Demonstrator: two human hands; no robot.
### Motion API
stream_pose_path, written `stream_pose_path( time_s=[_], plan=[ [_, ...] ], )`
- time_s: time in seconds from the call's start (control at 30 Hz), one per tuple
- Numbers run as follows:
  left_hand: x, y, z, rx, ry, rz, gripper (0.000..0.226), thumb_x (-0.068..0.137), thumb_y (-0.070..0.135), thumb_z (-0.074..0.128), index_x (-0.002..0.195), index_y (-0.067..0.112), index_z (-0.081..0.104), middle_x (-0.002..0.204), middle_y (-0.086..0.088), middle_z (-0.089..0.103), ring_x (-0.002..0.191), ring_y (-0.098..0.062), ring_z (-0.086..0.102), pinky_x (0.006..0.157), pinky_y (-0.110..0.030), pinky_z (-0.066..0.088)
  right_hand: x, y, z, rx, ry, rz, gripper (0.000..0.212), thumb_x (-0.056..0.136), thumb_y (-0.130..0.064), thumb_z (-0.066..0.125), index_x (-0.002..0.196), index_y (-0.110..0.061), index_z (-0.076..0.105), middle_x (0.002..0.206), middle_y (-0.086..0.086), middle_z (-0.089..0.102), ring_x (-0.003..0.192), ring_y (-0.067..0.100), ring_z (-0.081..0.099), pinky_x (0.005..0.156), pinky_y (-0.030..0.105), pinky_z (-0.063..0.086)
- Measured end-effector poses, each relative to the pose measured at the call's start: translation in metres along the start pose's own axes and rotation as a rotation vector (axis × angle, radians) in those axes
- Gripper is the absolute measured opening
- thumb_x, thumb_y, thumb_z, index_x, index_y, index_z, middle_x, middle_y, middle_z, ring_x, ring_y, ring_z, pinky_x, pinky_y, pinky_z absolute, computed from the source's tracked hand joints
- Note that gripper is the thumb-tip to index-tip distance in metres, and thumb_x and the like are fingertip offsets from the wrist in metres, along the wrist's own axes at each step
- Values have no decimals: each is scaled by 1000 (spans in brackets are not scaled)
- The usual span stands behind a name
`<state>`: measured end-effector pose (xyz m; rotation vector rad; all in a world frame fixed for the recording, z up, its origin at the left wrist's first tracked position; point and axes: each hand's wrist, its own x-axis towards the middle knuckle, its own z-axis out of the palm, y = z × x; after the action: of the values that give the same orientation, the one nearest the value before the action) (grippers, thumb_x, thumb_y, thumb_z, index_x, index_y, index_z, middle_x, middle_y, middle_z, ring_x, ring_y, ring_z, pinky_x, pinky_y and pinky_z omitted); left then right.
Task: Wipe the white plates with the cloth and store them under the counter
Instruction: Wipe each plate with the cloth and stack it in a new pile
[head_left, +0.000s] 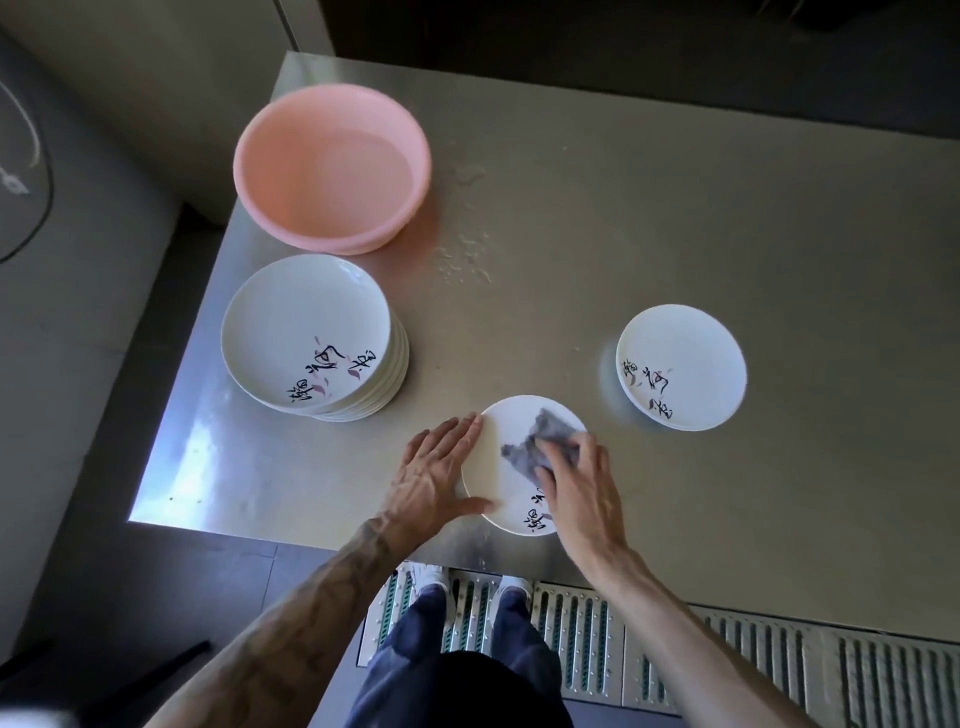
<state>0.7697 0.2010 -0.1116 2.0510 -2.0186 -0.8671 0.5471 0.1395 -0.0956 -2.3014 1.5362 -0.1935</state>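
Observation:
A white plate with black brush lettering lies near the counter's front edge. My left hand holds its left rim, fingers straight along the edge and thumb against the near side. My right hand presses a grey cloth onto the plate's middle. A tall stack of the same white plates stands to the left. A short stack of plates sits to the right.
A pink plastic basin holding water stands at the back left of the steel counter. Water droplets lie beside it. A metal floor grate runs below the counter's front edge, by my feet.

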Motion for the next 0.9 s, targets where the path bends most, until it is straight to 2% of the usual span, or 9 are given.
stream_pose_path(
  time_s=[0.1,0.2,0.37,0.47,0.6,0.63,0.7,0.8,0.9],
  plan=[
    [-1,-1,1,9,11,6,116,75,87,48,164,24,7,169,6,13,155,-17,17,124,-39,12,-38,-1,2,-34,-83,-95,40,88,-28,77,126,-27,67,105,0,49,93,20,52,71,30,59],
    [0,1,-1,-11,12,0,116,73,87,45,164,25,7,169,7,12,155,-16,15,123,-36,8,-32,5,-1,-10,-93,-71,42,90,-28,75,131,-27,65,107,1,50,95,20,51,68,30,59],
    [0,5,-5,-45,-16,-22,117,77,70,70,163,26,5,170,8,11,156,-16,10,123,-36,3,26,-14,6,80,-20,97,49,95,-23,70,143,-27,59,128,8,50,112,28,50,86,38,56],
    [2,6,-4,-29,-11,-27,117,75,74,67,164,23,11,169,6,17,156,-17,14,125,-40,10,36,-42,13,142,-101,16,49,98,-23,64,145,-32,53,133,2,47,119,23,46,89,38,53],
    [-2,0,2,-37,46,3,114,73,84,51,163,22,17,168,5,23,154,-18,23,124,-45,22,8,-44,16,124,-207,-223,40,95,-27,64,135,-28,58,128,0,48,114,22,49,88,39,56],
    [-2,-1,1,-35,44,7,115,73,84,51,163,22,16,168,5,23,154,-18,22,124,-46,22,8,-34,14,89,-188,-227,40,95,-29,64,135,-28,59,128,2,49,115,24,50,91,39,56],
    [-2,1,0,-23,34,1,116,72,82,55,163,22,14,168,4,21,154,-18,21,124,-46,20,16,-10,5,17,-111,-122,44,97,-31,63,141,-31,59,129,6,50,116,27,51,92,40,56],
    [-2,2,-2,-7,24,-15,117,72,81,59,164,24,13,169,5,18,155,-16,19,125,-44,17,8,14,-9,-68,-80,-56,56,94,-26,70,148,-31,54,127,7,51,109,25,54,81,37,60],
    [-1,3,-2,15,2,-31,118,73,80,63,164,24,12,169,6,16,156,-16,17,125,-42,14,-30,8,-8,-11,-106,-84,52,88,-20,76,138,-23,60,114,5,53,98,21,56,78,34,62]
  ],
)
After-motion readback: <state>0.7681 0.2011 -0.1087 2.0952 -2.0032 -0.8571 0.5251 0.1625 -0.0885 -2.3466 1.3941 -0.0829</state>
